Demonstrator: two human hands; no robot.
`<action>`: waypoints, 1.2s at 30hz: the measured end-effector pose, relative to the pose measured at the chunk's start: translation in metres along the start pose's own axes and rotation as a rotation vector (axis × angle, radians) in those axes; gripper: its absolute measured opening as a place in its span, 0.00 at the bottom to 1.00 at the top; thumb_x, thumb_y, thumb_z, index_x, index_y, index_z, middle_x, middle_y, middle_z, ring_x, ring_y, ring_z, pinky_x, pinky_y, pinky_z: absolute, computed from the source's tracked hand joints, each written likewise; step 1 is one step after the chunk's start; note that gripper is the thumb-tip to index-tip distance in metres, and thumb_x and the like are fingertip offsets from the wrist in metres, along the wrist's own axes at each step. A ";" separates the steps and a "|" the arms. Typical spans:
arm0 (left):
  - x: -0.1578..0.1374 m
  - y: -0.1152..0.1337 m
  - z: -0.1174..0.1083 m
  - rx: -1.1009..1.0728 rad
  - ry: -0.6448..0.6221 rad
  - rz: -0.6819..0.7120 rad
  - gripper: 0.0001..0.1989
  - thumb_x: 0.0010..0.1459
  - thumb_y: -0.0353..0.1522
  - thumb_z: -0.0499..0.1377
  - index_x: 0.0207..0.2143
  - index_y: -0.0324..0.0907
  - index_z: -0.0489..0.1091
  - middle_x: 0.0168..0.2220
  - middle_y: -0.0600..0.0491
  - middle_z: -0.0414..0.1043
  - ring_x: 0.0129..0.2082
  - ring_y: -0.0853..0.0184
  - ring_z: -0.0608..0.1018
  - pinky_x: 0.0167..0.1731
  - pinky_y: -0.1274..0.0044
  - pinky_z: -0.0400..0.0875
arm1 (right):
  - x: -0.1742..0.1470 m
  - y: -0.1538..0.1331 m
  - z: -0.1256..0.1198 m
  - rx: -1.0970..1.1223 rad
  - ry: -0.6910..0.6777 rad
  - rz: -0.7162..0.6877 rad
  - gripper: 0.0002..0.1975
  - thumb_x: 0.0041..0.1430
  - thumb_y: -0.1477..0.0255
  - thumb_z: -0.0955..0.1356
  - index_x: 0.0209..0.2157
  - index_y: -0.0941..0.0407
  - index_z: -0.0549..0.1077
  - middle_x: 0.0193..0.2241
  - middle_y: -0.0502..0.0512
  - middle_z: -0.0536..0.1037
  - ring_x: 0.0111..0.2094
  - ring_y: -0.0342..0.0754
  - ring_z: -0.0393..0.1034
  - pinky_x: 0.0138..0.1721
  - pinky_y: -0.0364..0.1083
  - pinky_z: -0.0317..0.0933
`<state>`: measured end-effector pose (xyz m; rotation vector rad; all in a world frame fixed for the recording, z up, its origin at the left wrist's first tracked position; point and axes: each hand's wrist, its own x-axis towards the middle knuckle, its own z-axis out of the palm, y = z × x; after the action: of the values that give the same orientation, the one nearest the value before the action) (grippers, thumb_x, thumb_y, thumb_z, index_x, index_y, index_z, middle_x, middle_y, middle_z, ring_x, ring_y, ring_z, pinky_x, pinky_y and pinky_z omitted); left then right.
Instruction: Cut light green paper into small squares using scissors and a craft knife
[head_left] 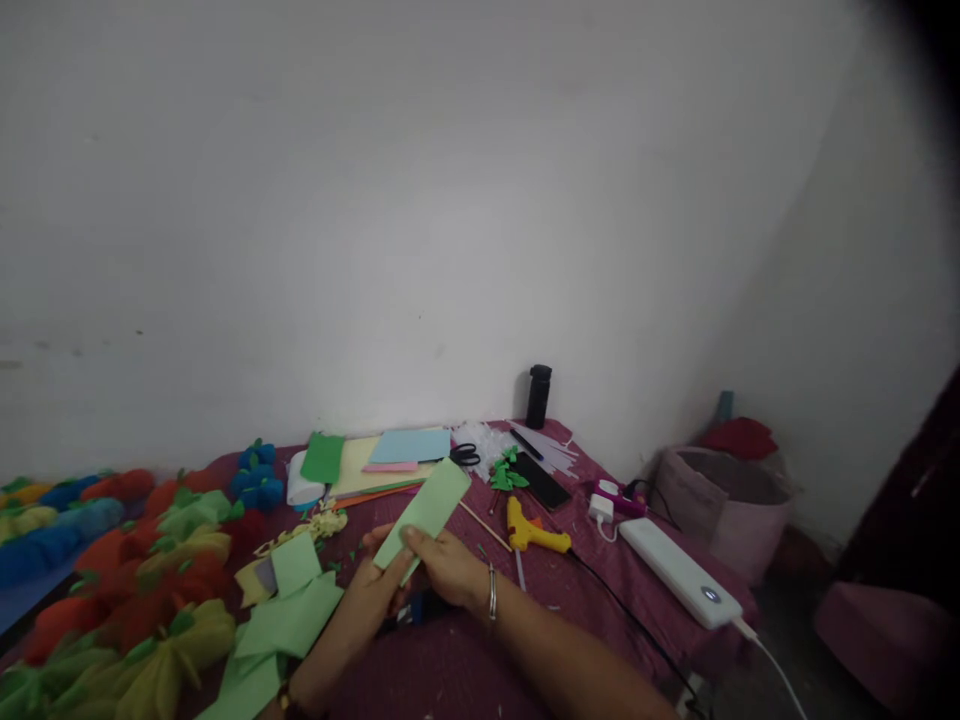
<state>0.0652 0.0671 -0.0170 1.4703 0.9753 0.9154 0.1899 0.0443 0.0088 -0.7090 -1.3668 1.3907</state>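
Between my two hands a light green paper strip (433, 508) is held up, tilted toward the upper right. My left hand (382, 575) grips its lower end from the left. My right hand (442, 562) is closed on the same end, thumb pressed on the face of the strip. Below the hands a dark blue thing is partly hidden, and I cannot make it out. Left of my left forearm lie several light green paper pieces (289, 620). To the right of my right hand rests a yellow glue gun (536, 532), with a thin wooden stick (485, 526) beside it.
Soft colourful stuffed shapes (142, 590) fill the left side. Behind are coloured sheets (409, 446), scissors (465, 455), green paper leaves (508, 472), a phone (541, 482) and a black bottle (538, 397). Rightward lie a white power bank (679, 572), cables and a fabric basket (720, 520).
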 end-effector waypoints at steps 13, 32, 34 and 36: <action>-0.015 0.024 -0.014 0.280 -0.158 -0.013 0.20 0.47 0.50 0.55 0.22 0.42 0.62 0.17 0.59 0.58 0.19 0.71 0.60 0.20 0.78 0.54 | 0.005 -0.060 -0.077 0.256 0.255 -0.136 0.27 0.55 0.49 0.61 0.43 0.56 0.71 0.47 0.61 0.75 0.48 0.52 0.69 0.49 0.54 0.60; -0.010 0.024 -0.024 0.330 -0.212 0.275 0.13 0.46 0.33 0.62 0.36 0.38 0.71 0.30 0.52 0.73 0.29 0.67 0.72 0.30 0.76 0.67 | 0.009 -0.013 -0.034 0.396 0.324 0.050 0.15 0.43 0.66 0.74 0.32 0.59 0.73 0.25 0.52 0.78 0.24 0.43 0.70 0.27 0.42 0.63; -0.005 0.025 -0.030 0.413 0.042 0.493 0.18 0.50 0.32 0.59 0.46 0.41 0.68 0.43 0.47 0.71 0.41 0.62 0.73 0.39 0.71 0.68 | 0.008 -0.012 -0.037 0.414 0.259 0.125 0.16 0.41 0.67 0.74 0.33 0.59 0.73 0.26 0.52 0.78 0.24 0.43 0.71 0.29 0.42 0.64; -0.004 0.025 -0.033 0.566 0.124 0.720 0.23 0.52 0.30 0.59 0.52 0.44 0.65 0.55 0.44 0.63 0.53 0.58 0.67 0.48 0.65 0.64 | 0.006 -0.010 -0.035 0.387 0.211 0.192 0.16 0.41 0.68 0.75 0.33 0.59 0.73 0.25 0.51 0.78 0.24 0.42 0.70 0.29 0.42 0.64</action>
<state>0.0354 0.0733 0.0117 2.3529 0.8313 1.3133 0.2229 0.0608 0.0130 -0.7143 -0.8485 1.6230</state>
